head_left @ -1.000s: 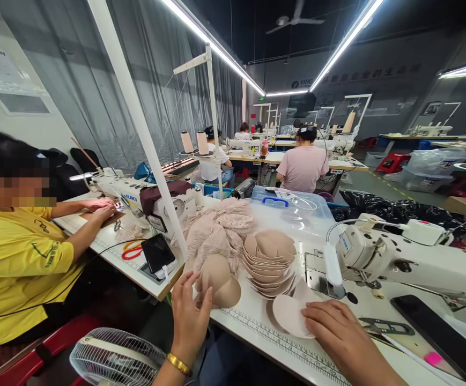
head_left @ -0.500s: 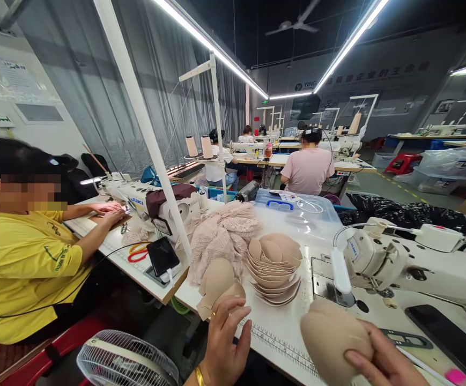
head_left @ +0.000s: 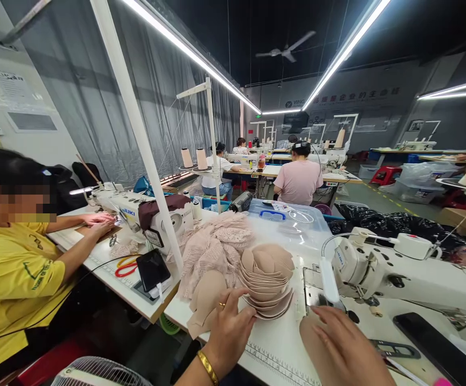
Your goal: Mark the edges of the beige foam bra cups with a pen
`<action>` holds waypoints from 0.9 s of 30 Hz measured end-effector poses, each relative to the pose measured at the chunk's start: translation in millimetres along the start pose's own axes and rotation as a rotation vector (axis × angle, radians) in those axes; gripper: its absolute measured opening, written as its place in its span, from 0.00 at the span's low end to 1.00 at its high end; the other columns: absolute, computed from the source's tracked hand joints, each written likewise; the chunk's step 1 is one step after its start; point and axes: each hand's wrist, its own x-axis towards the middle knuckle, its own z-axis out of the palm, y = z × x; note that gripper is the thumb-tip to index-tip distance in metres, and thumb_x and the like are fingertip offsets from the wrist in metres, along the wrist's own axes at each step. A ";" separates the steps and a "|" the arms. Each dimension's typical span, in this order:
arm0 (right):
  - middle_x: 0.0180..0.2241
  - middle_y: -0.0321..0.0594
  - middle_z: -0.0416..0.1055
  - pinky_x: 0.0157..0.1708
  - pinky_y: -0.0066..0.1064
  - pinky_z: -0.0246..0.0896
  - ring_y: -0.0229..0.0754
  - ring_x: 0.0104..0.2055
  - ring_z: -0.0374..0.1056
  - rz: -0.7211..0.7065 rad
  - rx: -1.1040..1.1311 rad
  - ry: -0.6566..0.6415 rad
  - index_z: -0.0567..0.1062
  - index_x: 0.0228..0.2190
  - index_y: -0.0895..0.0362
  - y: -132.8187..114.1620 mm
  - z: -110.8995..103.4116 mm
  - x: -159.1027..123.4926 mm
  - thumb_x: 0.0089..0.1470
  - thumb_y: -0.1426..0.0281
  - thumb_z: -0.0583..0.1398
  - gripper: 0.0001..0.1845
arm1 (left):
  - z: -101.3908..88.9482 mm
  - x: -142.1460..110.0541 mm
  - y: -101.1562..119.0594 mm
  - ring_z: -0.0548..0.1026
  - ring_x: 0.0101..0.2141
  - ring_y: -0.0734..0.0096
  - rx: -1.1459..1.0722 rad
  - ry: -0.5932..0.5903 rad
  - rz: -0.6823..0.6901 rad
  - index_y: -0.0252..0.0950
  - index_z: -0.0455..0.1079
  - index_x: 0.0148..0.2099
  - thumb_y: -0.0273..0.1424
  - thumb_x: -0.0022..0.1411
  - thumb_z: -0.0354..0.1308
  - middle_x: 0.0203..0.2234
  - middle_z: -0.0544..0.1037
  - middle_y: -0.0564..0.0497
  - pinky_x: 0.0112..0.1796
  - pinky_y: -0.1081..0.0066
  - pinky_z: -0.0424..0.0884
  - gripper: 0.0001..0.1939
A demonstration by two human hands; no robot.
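A beige bra cup is under my right hand, in front of the sewing machine's needle area. The fingers of that hand lie over its right side, and the thumb is hidden. My left hand, with a ring and a gold bracelet, is beside a stack of beige bra cups. Its fingers are bent but apart, with the tips at the stack's lower left edge; no held item shows. Left of the stack, more loose cups lie partly behind this hand. Pale lace fabric is heaped behind them.
A white sewing machine stands at right, with a black phone before it. A lidded plastic box sits behind the stack. At left, a co-worker in yellow works at another machine. A fan stands low in front.
My right hand has turned over the cup so its back shows, and the cup is closer to the machine. My left hand has moved up to the stack's lower edge. The view has shifted slightly.
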 end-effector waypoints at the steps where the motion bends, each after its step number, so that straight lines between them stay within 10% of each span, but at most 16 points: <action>1: 0.51 0.47 0.77 0.40 0.38 0.82 0.51 0.49 0.80 -0.068 -0.024 -0.006 0.72 0.59 0.46 -7.8 2.9 8.5 0.73 0.64 0.53 0.17 | -0.4 1.1 -1.5 0.74 0.51 0.54 0.006 0.007 0.012 0.42 0.75 0.40 0.19 0.64 0.60 0.53 0.77 0.44 0.51 0.57 0.74 0.11; 14: 0.47 0.45 0.71 0.34 0.35 0.73 0.54 0.47 0.73 -0.217 -0.056 -0.236 0.77 0.42 0.47 -4.8 32.9 56.9 0.54 0.81 0.53 0.22 | -6.4 12.3 -31.6 0.71 0.64 0.55 0.025 -0.081 0.047 0.42 0.72 0.39 0.22 0.70 0.59 0.63 0.77 0.53 0.59 0.52 0.68 0.09; 27: 0.56 0.46 0.77 0.54 0.47 0.77 0.54 0.59 0.72 -0.292 0.118 -0.154 0.75 0.40 0.51 13.0 50.1 79.9 0.70 0.77 0.54 0.12 | -6.5 53.6 -68.9 0.74 0.63 0.52 -0.028 -0.436 0.106 0.39 0.74 0.40 0.18 0.65 0.63 0.62 0.79 0.48 0.62 0.48 0.69 0.09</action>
